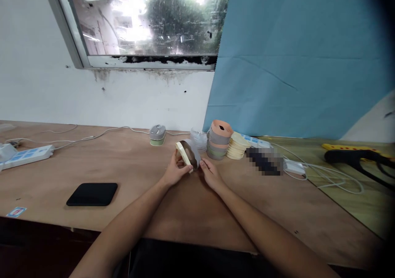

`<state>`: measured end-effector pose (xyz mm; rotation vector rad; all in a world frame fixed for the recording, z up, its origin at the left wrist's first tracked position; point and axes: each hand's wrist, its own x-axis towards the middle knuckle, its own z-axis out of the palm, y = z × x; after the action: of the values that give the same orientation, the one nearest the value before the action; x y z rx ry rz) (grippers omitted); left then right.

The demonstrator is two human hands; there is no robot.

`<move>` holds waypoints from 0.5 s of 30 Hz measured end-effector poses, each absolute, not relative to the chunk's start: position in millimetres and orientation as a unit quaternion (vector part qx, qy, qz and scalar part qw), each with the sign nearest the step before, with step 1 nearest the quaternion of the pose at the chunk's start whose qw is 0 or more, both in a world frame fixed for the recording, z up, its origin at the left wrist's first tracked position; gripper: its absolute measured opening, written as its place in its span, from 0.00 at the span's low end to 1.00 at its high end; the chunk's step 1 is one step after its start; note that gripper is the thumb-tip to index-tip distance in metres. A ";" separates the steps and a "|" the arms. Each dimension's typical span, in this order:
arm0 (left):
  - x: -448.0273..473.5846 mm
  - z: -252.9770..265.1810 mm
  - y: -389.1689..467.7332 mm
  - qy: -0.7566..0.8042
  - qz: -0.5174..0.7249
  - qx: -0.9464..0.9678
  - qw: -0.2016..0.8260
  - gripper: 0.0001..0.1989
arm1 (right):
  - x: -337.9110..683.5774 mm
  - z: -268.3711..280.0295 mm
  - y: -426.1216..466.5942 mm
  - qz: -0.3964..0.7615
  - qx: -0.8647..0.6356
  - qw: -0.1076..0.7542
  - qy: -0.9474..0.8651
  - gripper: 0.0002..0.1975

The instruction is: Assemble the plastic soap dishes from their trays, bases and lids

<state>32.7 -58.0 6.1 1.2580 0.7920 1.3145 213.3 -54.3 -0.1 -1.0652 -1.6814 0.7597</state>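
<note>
My left hand is closed on a cream-coloured oval rim piece, thumb below and fingers behind it. My right hand pinches the edge of a grey oval cover with thumb and fingers. The two pieces are tilted and close together above the table; I cannot tell whether they are joined. A brownish inner face shows between them. Just beyond stand a stack of grey, orange and green oval shells, a pile of cream oval pieces and some clear plastic pieces.
A small grey and green oval box stands near the wall. At the left lie a black phone-like slab and a white power strip. White cables and a black and yellow tool lie to the right.
</note>
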 end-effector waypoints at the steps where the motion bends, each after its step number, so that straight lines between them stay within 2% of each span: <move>1: 32.7 6.4 -58.5 0.336 0.552 0.535 0.545 0.58 | 213.7 0.1 -54.4 0.305 -0.433 0.498 -0.686 0.25; 4: 32.9 6.8 -59.5 0.350 0.545 0.544 0.533 0.59 | 214.6 3.1 -58.1 0.273 -0.432 0.511 -0.691 0.27; 8: 31.4 5.0 -58.7 0.350 0.541 0.574 0.505 0.60 | 215.6 7.6 -64.1 0.271 -0.410 0.444 -0.749 0.24; 10: 30.0 3.5 -57.4 0.345 0.542 0.580 0.501 0.61 | 216.2 7.5 -65.0 0.282 -0.414 0.439 -0.746 0.24; 15: 28.6 2.8 -54.8 0.336 0.551 0.543 0.537 0.60 | 217.0 4.5 -64.3 0.271 -0.424 0.436 -0.746 0.36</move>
<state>28.6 -54.8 2.8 1.2923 0.7987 1.3115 217.0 -64.3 4.5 -1.0544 -1.8563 0.6744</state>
